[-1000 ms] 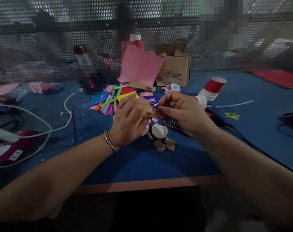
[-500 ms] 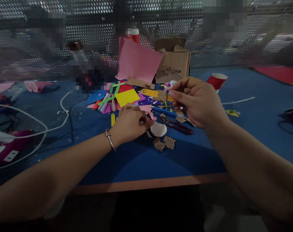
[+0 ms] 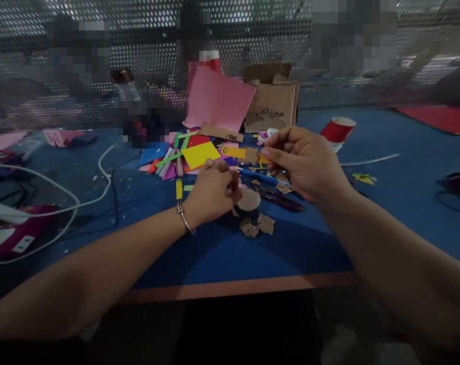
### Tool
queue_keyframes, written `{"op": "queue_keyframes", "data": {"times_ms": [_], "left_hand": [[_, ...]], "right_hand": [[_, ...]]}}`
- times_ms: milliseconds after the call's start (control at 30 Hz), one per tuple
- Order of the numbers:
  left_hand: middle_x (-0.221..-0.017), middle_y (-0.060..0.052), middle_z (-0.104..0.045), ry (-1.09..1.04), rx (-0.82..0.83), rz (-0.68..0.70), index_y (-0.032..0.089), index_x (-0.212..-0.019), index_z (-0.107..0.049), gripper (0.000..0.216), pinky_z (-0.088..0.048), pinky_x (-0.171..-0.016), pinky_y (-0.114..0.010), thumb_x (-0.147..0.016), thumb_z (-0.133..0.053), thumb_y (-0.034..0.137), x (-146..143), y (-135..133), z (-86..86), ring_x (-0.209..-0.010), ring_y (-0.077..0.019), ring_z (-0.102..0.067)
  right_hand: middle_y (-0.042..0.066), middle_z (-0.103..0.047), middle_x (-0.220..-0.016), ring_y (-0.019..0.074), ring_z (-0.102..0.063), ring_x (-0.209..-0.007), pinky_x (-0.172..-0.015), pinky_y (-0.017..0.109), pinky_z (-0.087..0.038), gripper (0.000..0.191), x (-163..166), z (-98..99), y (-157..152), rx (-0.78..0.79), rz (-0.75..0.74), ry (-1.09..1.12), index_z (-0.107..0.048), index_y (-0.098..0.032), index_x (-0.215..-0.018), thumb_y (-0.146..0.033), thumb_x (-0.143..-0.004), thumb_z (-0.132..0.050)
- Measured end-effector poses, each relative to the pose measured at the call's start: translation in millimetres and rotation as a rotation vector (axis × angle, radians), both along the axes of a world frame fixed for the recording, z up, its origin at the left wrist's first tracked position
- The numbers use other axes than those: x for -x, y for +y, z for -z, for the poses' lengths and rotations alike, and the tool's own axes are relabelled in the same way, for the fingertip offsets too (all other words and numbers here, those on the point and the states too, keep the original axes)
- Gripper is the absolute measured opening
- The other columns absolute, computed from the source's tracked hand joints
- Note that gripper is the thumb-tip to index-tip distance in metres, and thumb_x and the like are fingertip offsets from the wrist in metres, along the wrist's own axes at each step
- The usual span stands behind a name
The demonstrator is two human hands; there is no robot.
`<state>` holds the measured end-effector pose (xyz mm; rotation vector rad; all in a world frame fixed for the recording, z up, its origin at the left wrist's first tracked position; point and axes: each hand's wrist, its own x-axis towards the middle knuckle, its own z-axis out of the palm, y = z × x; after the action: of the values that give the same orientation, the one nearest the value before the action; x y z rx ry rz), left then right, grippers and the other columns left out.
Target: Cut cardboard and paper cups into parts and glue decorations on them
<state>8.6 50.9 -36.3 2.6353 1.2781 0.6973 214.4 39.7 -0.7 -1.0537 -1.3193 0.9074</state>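
Observation:
My right hand (image 3: 306, 165) is raised above the blue table (image 3: 222, 253) and pinches a small orange-yellow paper strip (image 3: 237, 152) with a brown cardboard bit on it. My left hand (image 3: 213, 192), a metal bangle on its wrist, rests on the table with its fingers curled at a small pink scrap by a white paper disc (image 3: 248, 199); what the fingers hold is too small to name. Torn cardboard scraps (image 3: 258, 224) lie just in front of the disc. A blue pen (image 3: 262, 177) and dark red scissors (image 3: 281, 198) lie under my right hand.
A heap of coloured paper pieces (image 3: 192, 152) lies behind my hands, with a pink sheet (image 3: 218, 99) and a cardboard box (image 3: 271, 104) against the perforated metal screen. A red paper cup (image 3: 338, 129) stands at the right. White cables (image 3: 63, 197) and a purple glue gun (image 3: 13, 235) are at the left.
My hands came apart: the right one lifted away with the orange-yellow strip, and the left one dropped to the table by the white disc, then crept slightly forward.

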Motion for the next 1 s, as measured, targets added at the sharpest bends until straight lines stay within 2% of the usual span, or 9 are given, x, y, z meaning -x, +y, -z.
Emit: {"op": "queue_keyframes", "data": {"times_ms": [133,233,333,400,533,667,800,1000], "left_hand": [[-0.080,-0.004,-0.064,-0.339,0.045,-0.131,0.019,-0.078,-0.059,0.010,-0.047,-0.072,-0.035,-0.086,-0.064,0.021,4,7,-5.0,-0.076,-0.0184,-0.059],[-0.068,0.003,-0.058,-0.654,0.256,-0.206,0.022,-0.078,-0.052,0.016,-0.043,-0.057,-0.029,-0.084,-0.066,0.019,2,9,-7.5,-0.057,-0.0124,-0.055],[-0.074,0.005,-0.063,-1.034,0.555,-0.227,0.023,-0.093,-0.049,0.023,-0.051,-0.056,-0.028,-0.082,-0.066,0.010,-2,8,-9.6,-0.054,-0.0113,-0.062],[-0.079,0.004,-0.069,-1.171,0.702,-0.190,0.022,-0.099,-0.049,0.031,-0.055,-0.059,-0.029,-0.080,-0.069,0.007,-4,6,-11.1,-0.057,-0.0124,-0.067],[-0.078,0.002,-0.070,-1.238,0.893,-0.067,0.018,-0.089,-0.056,0.031,-0.059,-0.070,-0.030,-0.073,-0.081,0.011,-2,-1,-12.8,-0.065,-0.0129,-0.071],[-0.088,-0.001,-0.073,-1.235,1.005,0.033,0.013,-0.088,-0.067,0.021,-0.059,-0.080,-0.030,-0.072,-0.081,0.010,0,-7,-13.8,-0.075,-0.0117,-0.070],[-0.090,-0.002,-0.073,-1.245,1.017,0.076,0.013,-0.093,-0.072,0.019,-0.059,-0.082,-0.030,-0.077,-0.083,0.014,-1,-12,-14.8,-0.078,-0.0118,-0.069],[-0.077,0.000,-0.069,-1.292,1.022,0.065,0.013,-0.092,-0.074,0.014,-0.058,-0.079,-0.030,-0.081,-0.081,0.016,-1,-13,-15.5,-0.075,-0.0140,-0.072]], "right_hand": [[-0.003,-0.063,-0.068,0.0102,-0.060,-0.058,-0.053,0.024,-0.054,0.017,0,1.7,0,-0.063,0.011,-0.007,-0.066,-0.022,-0.083,-0.020,-0.083,-0.082],[-0.003,-0.064,-0.069,0.0107,-0.060,-0.059,-0.054,0.025,-0.055,0.017,3,1.8,-2,-0.065,0.014,-0.002,-0.065,-0.023,-0.083,-0.019,-0.083,-0.082],[-0.003,-0.064,-0.070,0.0110,-0.060,-0.059,-0.054,0.026,-0.056,0.018,7,1.3,-6,-0.025,0.000,0.000,-0.064,-0.022,-0.083,-0.018,-0.082,-0.082],[-0.003,-0.065,-0.072,0.0114,-0.061,-0.059,-0.055,0.027,-0.057,0.019,9,1.4,-8,-0.009,-0.017,-0.009,-0.064,-0.022,-0.084,-0.020,-0.082,-0.083],[-0.001,-0.066,-0.074,0.0133,-0.063,-0.062,-0.057,0.030,-0.059,0.022,12,3.0,-10,0.000,-0.039,-0.036,-0.066,-0.023,-0.083,-0.026,-0.079,-0.087],[-0.002,-0.066,-0.072,0.0139,-0.064,-0.061,-0.057,0.031,-0.060,0.028,12,5.9,-9,0.000,-0.055,-0.052,-0.066,-0.023,-0.084,-0.032,-0.076,-0.091],[-0.002,-0.066,-0.071,0.0135,-0.064,-0.061,-0.058,0.030,-0.060,0.032,13,7.9,-9,0.001,-0.083,-0.093,-0.067,-0.022,-0.085,-0.035,-0.073,-0.094],[-0.002,-0.066,-0.073,0.0138,-0.064,-0.062,-0.058,0.030,-0.060,0.041,14,8.7,-9,0.015,-0.101,-0.087,-0.067,-0.022,-0.084,-0.041,-0.066,-0.098]]}}
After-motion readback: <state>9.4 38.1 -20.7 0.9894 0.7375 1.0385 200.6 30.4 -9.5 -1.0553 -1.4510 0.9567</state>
